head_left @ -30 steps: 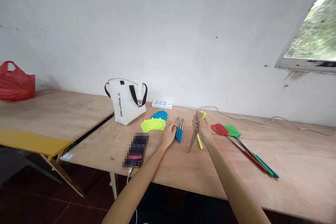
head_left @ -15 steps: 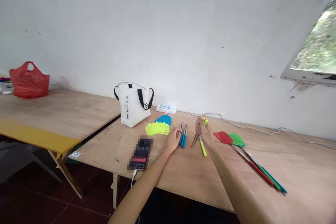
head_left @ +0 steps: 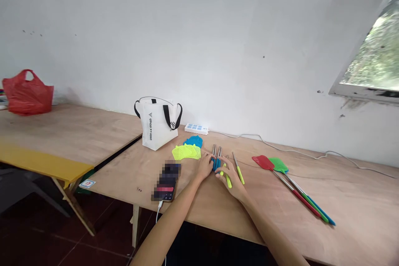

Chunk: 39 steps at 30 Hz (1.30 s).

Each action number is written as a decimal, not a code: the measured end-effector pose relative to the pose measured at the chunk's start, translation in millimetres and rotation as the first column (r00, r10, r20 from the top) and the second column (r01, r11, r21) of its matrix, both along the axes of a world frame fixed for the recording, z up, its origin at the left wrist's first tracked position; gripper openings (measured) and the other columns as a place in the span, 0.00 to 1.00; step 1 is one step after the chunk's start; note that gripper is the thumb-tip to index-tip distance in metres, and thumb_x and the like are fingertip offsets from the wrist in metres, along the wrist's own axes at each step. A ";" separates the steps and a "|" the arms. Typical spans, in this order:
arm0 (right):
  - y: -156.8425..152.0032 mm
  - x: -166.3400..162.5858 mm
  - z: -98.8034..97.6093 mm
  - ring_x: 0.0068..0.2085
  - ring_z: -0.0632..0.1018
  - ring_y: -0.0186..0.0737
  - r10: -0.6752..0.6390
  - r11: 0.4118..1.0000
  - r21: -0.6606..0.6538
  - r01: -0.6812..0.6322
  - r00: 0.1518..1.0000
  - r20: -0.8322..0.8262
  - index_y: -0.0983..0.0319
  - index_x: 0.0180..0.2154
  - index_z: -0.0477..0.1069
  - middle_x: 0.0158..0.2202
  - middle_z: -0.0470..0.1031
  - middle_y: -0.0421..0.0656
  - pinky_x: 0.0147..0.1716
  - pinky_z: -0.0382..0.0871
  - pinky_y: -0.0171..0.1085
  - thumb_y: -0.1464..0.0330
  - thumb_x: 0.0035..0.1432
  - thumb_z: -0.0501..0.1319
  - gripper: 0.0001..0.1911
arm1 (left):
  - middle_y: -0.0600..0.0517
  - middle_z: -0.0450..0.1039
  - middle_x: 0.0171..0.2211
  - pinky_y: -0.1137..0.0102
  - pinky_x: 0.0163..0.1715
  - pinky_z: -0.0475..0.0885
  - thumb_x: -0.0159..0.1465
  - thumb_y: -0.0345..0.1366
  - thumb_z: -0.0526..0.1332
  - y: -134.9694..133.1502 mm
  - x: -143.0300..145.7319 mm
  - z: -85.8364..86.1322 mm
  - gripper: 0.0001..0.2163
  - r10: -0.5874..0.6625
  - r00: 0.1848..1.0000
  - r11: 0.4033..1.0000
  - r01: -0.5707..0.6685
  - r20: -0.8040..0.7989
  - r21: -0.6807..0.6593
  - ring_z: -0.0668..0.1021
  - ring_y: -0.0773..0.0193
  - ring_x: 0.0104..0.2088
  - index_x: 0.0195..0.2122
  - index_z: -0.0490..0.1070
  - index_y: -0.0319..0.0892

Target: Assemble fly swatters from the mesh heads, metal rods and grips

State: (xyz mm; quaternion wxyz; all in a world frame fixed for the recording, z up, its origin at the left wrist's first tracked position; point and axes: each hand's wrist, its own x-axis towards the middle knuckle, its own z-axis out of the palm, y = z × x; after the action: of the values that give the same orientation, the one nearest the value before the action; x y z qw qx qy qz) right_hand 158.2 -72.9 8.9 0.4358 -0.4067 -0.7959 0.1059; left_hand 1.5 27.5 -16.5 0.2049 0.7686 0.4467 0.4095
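Observation:
My left hand (head_left: 204, 166) lies on the wooden table (head_left: 311, 232), fingers loosely spread, with its fingertips against a few blue-handled metal rods (head_left: 216, 158). My right hand (head_left: 233, 179) is low over the table just right of them, its fingers closed around a yellow-handled rod (head_left: 228, 181). A second yellow-handled rod (head_left: 238, 170) lies loose beside that hand. Yellow mesh swatter heads (head_left: 186, 152) and blue swatter heads (head_left: 193, 140) lie left of the rods.
A red fly swatter (head_left: 264, 161) and a green fly swatter (head_left: 278, 165) lie to the right. A white tote bag (head_left: 157, 126), a power strip (head_left: 196, 129) with cable, and a phone (head_left: 166, 183) are nearby. A red plastic bag (head_left: 28, 93) sits far left.
My right hand has dropped from an upright grip on two rods, moved left toward the blue rods, and one yellow-handled rod now lies free. The left hand has stayed put.

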 end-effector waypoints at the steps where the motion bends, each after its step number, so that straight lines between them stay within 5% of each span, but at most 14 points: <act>1: 0.0 3.7 -5.2 0.70 0.60 0.52 0.000 1.000 -0.021 0.001 0.999 0.041 0.55 0.42 0.77 0.67 0.63 0.48 0.65 0.60 0.56 0.57 0.68 0.57 0.13 | 0.49 0.74 0.45 0.64 0.52 0.71 0.60 0.21 0.53 0.2 0.4 -0.9 0.15 0.002 1.000 1.000 -0.002 -0.005 0.002 0.76 0.60 0.47 0.40 0.75 0.43; 10: 45.4 43.0 -22.1 0.70 0.61 0.48 -0.071 0.994 0.103 0.030 0.902 0.426 0.56 0.48 0.75 0.68 0.62 0.50 0.61 0.67 0.53 0.69 0.70 0.52 0.14 | 0.49 0.73 0.44 0.65 0.52 0.71 0.65 0.27 0.56 -3.5 2.6 -2.8 0.11 0.009 0.998 1.000 -0.008 -0.067 0.023 0.77 0.60 0.47 0.40 0.76 0.44; 18: 49.8 43.1 -16.8 0.65 0.67 0.50 -0.232 0.971 0.164 0.172 0.838 0.495 0.54 0.58 0.71 0.64 0.67 0.49 0.61 0.64 0.53 0.79 0.62 0.50 0.27 | 0.49 0.73 0.47 0.61 0.54 0.70 0.66 0.28 0.56 -7.8 2.0 2.4 0.10 0.017 0.992 1.000 -0.016 -0.126 0.011 0.77 0.57 0.51 0.44 0.75 0.45; 23: 40.4 42.7 -14.2 0.54 0.74 0.57 -0.368 0.930 0.188 0.317 0.774 0.515 0.56 0.58 0.71 0.55 0.71 0.57 0.51 0.68 0.52 0.78 0.63 0.49 0.26 | 0.49 0.72 0.48 0.63 0.56 0.69 0.68 0.32 0.57 -12.4 2.8 5.3 0.10 -0.005 0.989 0.999 0.011 -0.148 0.038 0.76 0.57 0.52 0.47 0.75 0.46; 34: 29.9 44.3 -8.1 0.51 0.75 0.45 -0.174 0.985 0.108 0.136 0.811 0.558 0.53 0.53 0.76 0.51 0.73 0.47 0.51 0.69 0.41 0.76 0.65 0.55 0.21 | 0.49 0.69 0.53 0.59 0.59 0.67 0.70 0.42 0.57 -22.8 0.2 13.3 0.12 -0.037 0.964 0.997 0.052 -0.264 0.052 0.73 0.55 0.56 0.52 0.73 0.50; 39: 34.7 41.9 -6.0 0.52 0.76 0.41 -0.224 0.973 0.071 0.219 0.825 0.519 0.56 0.57 0.72 0.55 0.72 0.47 0.47 0.72 0.37 0.79 0.62 0.52 0.26 | 0.49 0.69 0.53 0.59 0.59 0.67 0.70 0.42 0.58 -25.0 -0.7 18.5 0.12 -0.035 0.954 0.998 0.049 -0.298 0.038 0.72 0.55 0.57 0.52 0.72 0.49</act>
State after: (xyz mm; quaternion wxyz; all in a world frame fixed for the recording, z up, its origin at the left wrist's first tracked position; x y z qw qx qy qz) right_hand 200.1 -38.2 3.0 0.2136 -0.5077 -0.8322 -0.0633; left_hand 0.8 2.5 2.0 0.1268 0.8352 0.4467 0.2946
